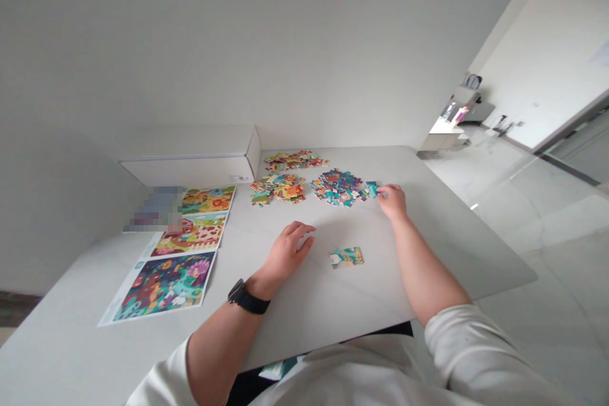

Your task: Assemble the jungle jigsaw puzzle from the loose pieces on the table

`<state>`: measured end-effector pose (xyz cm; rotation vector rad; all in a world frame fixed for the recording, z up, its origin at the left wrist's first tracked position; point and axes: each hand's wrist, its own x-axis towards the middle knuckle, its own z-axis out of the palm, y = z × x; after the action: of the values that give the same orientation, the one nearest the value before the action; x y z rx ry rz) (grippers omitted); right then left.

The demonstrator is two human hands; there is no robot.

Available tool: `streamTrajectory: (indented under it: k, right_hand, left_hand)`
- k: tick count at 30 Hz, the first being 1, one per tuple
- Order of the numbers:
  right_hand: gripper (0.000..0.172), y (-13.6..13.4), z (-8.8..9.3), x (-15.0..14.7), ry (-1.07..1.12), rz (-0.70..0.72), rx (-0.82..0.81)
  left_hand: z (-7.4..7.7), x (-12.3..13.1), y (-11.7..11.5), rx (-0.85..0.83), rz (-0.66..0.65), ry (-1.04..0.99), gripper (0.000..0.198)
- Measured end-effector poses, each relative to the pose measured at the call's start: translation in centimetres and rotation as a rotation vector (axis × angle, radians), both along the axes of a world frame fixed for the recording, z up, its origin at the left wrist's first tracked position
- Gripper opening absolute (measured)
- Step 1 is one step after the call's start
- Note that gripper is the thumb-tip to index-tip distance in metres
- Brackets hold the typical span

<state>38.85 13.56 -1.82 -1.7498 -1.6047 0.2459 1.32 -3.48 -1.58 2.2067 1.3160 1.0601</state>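
My right hand (392, 201) reaches to the right end of the puzzle pile, its thumb and fingertips pinched at the edge of a teal puzzle piece (371, 189). Beside that piece lies a heap of blue, purple and orange puzzle pieces (337, 186). Over the table's middle my left hand (288, 246) is empty, thumb and fingers apart and slightly curled. Between my two arms a small joined patch of teal and yellow puzzle pieces (347, 257) lies flat on the table.
Two more puzzle heaps, an orange one (278, 189) and a red-yellow one (295, 160), lie further left. A printed picture sheet (166, 285) lies at the left, partly under a blurred item (155, 209). A white box (190, 155) stands against the wall.
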Motion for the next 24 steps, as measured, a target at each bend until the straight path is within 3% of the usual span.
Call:
streamTrajectory:
  k: [3, 9, 13, 16, 20, 24]
  right_hand:
    - [0.029, -0.7, -0.1, -1.5, -0.209, 0.029, 0.037]
    - [0.039, -2.5, -0.7, -6.2, -0.404, 0.273, -0.066]
    - [0.045, -2.8, -0.6, -6.6, -0.491, 0.159, -0.134]
    - [0.050, -2.7, -0.4, -6.2, -0.487, 0.112, -0.096]
    - [0.040, -2.8, -0.4, -6.5, -0.435, 0.353, 0.046]
    - [0.038, -3.4, -0.5, -7.9, -0.445, 0.577, 0.077]
  left_hand:
    - [0.1, 0.0, 0.0, 0.001, -0.002, -0.001, 0.023]
    - [0.1, 0.3, -0.2, 0.010, -0.017, 0.014, 0.024]
    - [-0.1, 0.3, -0.2, 0.021, -0.021, 0.022, 0.024]
    - [-0.2, 0.4, -0.2, 0.018, -0.018, 0.033, 0.026]
    - [-0.1, 0.6, -0.4, 0.024, -0.025, 0.044, 0.027]
    - [0.1, 0.8, -0.6, 0.023, -0.030, 0.047, 0.026]
